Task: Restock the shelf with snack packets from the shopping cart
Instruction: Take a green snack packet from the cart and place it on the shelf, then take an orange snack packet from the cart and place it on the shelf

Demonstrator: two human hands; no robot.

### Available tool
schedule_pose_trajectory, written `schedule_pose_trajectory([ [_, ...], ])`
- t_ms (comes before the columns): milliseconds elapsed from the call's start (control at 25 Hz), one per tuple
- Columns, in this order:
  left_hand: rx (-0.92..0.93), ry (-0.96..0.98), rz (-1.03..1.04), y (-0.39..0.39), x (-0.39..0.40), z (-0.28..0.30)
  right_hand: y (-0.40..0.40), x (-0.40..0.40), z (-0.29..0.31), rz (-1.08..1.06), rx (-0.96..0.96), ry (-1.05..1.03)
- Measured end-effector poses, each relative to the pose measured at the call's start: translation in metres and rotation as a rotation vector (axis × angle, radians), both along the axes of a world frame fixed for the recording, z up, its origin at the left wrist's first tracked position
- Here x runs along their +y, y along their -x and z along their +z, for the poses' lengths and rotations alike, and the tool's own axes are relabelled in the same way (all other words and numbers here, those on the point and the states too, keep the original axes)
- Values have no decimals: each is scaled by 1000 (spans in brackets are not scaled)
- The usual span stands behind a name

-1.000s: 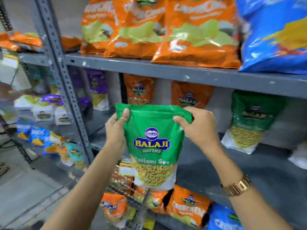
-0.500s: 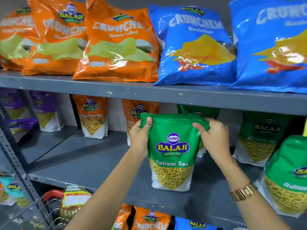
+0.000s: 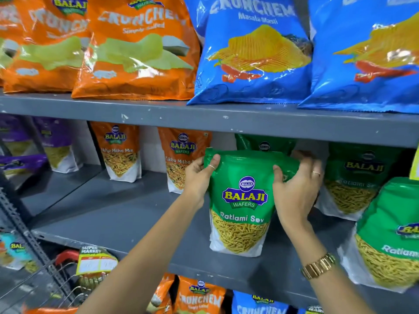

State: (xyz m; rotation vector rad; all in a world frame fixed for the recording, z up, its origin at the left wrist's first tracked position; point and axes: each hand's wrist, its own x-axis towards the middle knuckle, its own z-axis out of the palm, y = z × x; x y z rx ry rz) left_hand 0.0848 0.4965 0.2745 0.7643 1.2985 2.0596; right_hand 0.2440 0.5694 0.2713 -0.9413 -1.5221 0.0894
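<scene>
A green Ratlami Sev packet (image 3: 243,200) stands upright on the grey middle shelf (image 3: 118,214), its base resting on the shelf surface. My left hand (image 3: 199,177) grips its upper left edge. My right hand (image 3: 297,186) holds its upper right side, fingers reaching behind the packet's top. Another green packet (image 3: 265,143) stands right behind it. The shopping cart (image 3: 61,282) shows at the lower left, with a yellow "Super Market" label on its handle.
More green Ratlami Sev packets (image 3: 360,177) stand to the right, one near the front edge (image 3: 390,241). Orange Tikha Mitha Mix packets (image 3: 119,150) stand at the back left. Large orange and blue Crunchem bags (image 3: 254,53) fill the upper shelf. Bare shelf surface lies to the left.
The view came nearer the shelf. Both hands moved the green packet further onto the middle shelf and set its base down; my right hand shifted lower on the packet's side.
</scene>
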Motion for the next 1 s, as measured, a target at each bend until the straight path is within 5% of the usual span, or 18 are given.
schedule_pose_trajectory([
  [120,184,49,115,16,-25,-8,17,-18,-14,61,-63,-417],
  [240,290,124,217,44,-71,-27,46,-42,-34,252,-205,-492],
  [640,105,443,609,155,-275,-114,167,-179,-121,839,-728,-148],
  [1000,181,873,539,209,-376,-210,264,-273,-203,1045,-1159,221],
])
